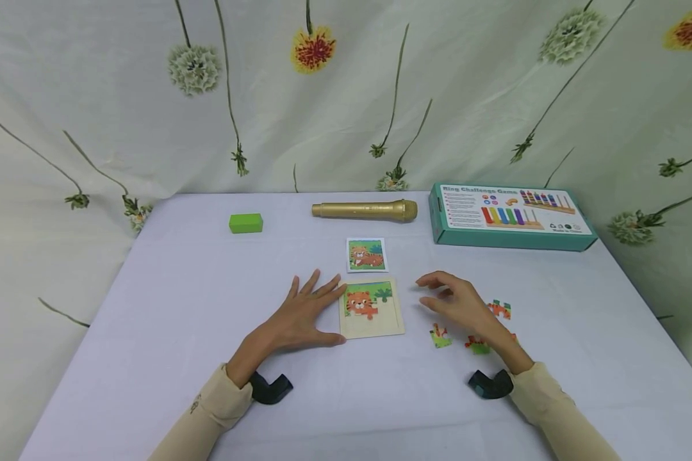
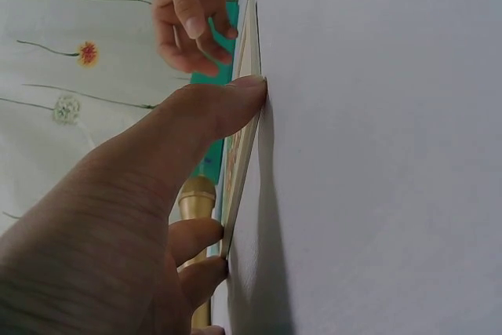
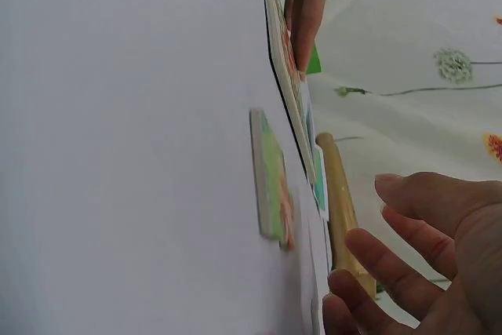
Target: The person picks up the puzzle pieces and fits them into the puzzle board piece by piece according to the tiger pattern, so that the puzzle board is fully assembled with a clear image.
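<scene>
A square jigsaw puzzle board (image 1: 386, 323) lies on the white table, with a tiger's face and green background pieces in its upper part. My left hand (image 1: 302, 314) is spread at its left side, thumb at the near corner and fingertips touching the far part of that edge. Just right of the board, my right hand (image 1: 461, 307) hovers with loosely bent fingers and nothing between them. Around and below it lie loose puzzle pieces: one green and orange (image 1: 440, 337), another (image 1: 477, 345) beside the wrist, one orange (image 1: 500, 310), and one mostly hidden by the forearm.
A tiger picture card (image 1: 366, 255) lies just beyond the board. Farther back are a green block (image 1: 245, 223), a gold toy microphone (image 1: 364, 210) and a teal ring game box (image 1: 513, 218). A flowered cloth (image 1: 346, 96) hangs behind the table.
</scene>
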The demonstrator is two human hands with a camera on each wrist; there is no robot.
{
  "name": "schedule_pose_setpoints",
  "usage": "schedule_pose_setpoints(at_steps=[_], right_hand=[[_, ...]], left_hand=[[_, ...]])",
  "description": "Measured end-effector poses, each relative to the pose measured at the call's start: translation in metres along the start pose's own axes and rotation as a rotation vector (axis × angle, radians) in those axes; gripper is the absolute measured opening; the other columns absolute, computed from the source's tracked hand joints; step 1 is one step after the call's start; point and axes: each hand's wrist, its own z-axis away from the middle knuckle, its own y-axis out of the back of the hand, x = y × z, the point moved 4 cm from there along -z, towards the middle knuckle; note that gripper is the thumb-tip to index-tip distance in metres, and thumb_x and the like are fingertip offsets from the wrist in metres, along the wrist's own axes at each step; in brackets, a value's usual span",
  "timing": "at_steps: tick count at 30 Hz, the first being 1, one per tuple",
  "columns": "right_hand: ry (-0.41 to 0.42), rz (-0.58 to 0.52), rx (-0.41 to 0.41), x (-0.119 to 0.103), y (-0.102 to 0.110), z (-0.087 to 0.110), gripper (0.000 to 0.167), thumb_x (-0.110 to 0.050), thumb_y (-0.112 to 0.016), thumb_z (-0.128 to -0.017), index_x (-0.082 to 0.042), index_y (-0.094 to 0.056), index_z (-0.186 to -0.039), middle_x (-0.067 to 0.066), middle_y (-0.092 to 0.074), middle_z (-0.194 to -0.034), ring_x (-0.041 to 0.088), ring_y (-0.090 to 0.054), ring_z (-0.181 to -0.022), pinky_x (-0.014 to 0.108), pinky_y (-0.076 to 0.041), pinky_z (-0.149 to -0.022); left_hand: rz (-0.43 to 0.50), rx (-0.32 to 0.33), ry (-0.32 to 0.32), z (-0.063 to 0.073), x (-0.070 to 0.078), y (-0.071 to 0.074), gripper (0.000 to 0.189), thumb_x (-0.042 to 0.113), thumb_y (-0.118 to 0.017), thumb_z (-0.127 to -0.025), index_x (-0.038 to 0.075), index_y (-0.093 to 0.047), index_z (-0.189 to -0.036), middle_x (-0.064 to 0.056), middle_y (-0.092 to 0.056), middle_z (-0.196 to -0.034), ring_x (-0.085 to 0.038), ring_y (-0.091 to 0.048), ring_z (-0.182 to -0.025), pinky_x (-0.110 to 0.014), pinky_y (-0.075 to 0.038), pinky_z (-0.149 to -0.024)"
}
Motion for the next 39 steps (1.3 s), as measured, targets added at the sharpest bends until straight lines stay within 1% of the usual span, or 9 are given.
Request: schedule_pose_setpoints(at_steps=[8,15,17,19,24,26,29,34,39], right_hand=[[-0.040,-0.009,0.068,0.023,0.032,0.021,0.040,-0.019,-0.070,-0.089,-0.009,-0.057,-0.125,0.008,-0.062,-0.123,0.026,-0.053,-0.113,0.047,-0.044,-0.095],[-0.065,0.054,0.147,0.038,0.055,0.037,0.040,-0.021,-0.068,-0.090,-0.007,-0.057,-0.125,0.014,-0.061,-0.123,0.030,-0.052,-0.114,0.051,-0.043,-0.094],[-0.078,0.069,0.161,0.042,0.062,0.041,0.041,-0.022,-0.068,-0.090,-0.006,-0.056,-0.126,0.015,-0.061,-0.124,0.030,-0.051,-0.114,0.050,-0.043,-0.094],[-0.090,0.088,0.169,0.045,0.068,0.046,0.041,-0.023,-0.068,-0.090,-0.007,-0.056,-0.126,0.015,-0.060,-0.123,0.029,-0.051,-0.114,0.045,-0.044,-0.094],[-0.097,0.122,0.160,0.054,0.079,0.055,0.045,-0.022,-0.070,-0.089,-0.009,-0.055,-0.129,0.013,-0.062,-0.122,0.019,-0.053,-0.107,0.021,-0.045,-0.087],[-0.089,0.127,0.150,0.057,0.082,0.058,0.046,-0.021,-0.071,-0.088,-0.009,-0.055,-0.130,0.013,-0.062,-0.121,0.014,-0.054,-0.103,0.015,-0.044,-0.084],[-0.082,0.145,0.139,0.060,0.084,0.060,0.047,-0.020,-0.072,-0.087,-0.009,-0.055,-0.130,0.014,-0.063,-0.120,0.008,-0.054,-0.100,0.015,-0.044,-0.082],[-0.113,0.191,0.128,0.063,0.086,0.064,0.046,-0.024,-0.072,-0.087,-0.008,-0.057,-0.128,0.013,-0.062,-0.121,0.016,-0.052,-0.103,0.017,-0.042,-0.083],[-0.153,0.218,0.086,0.066,0.089,0.068,0.046,-0.025,-0.071,-0.088,-0.005,-0.057,-0.127,0.015,-0.060,-0.123,0.023,-0.050,-0.102,0.018,-0.041,-0.080]], left_hand=[[-0.008,-0.003,0.009,0.000,0.000,-0.001,0.097,0.059,-0.072,-0.073,0.023,-0.030,-0.152,0.002,-0.019,-0.159,-0.032,0.003,-0.148,-0.059,0.007,-0.114],[-0.003,-0.005,0.007,0.000,0.000,0.000,0.096,0.058,-0.072,-0.073,0.022,-0.030,-0.152,0.002,-0.019,-0.159,-0.032,0.003,-0.148,-0.060,0.007,-0.114],[-0.003,-0.004,0.006,0.000,0.000,0.000,0.096,0.058,-0.072,-0.073,0.022,-0.030,-0.152,0.002,-0.019,-0.159,-0.032,0.003,-0.148,-0.060,0.007,-0.114],[-0.003,-0.006,0.006,0.000,0.000,0.000,0.096,0.059,-0.072,-0.073,0.023,-0.029,-0.152,0.002,-0.019,-0.159,-0.032,0.003,-0.148,-0.060,0.007,-0.114],[-0.004,-0.005,0.003,0.000,0.000,0.000,0.096,0.059,-0.071,-0.073,0.023,-0.029,-0.152,0.002,-0.019,-0.159,-0.032,0.003,-0.148,-0.060,0.007,-0.114],[-0.002,-0.004,0.002,0.000,0.000,0.000,0.096,0.059,-0.071,-0.073,0.023,-0.029,-0.152,0.002,-0.019,-0.159,-0.032,0.003,-0.148,-0.060,0.007,-0.114],[-0.001,-0.003,0.000,0.000,-0.001,-0.001,0.096,0.059,-0.071,-0.073,0.022,-0.029,-0.152,0.002,-0.019,-0.159,-0.032,0.002,-0.148,-0.060,0.007,-0.114],[-0.002,-0.003,0.007,0.000,-0.002,-0.002,0.097,0.060,-0.071,-0.073,0.023,-0.028,-0.152,0.003,-0.018,-0.159,-0.031,0.003,-0.148,-0.059,0.007,-0.114],[-0.008,-0.002,0.010,-0.001,-0.002,-0.003,0.098,0.061,-0.070,-0.073,0.023,-0.028,-0.152,0.003,-0.018,-0.159,-0.032,0.003,-0.148,-0.059,0.008,-0.114]])
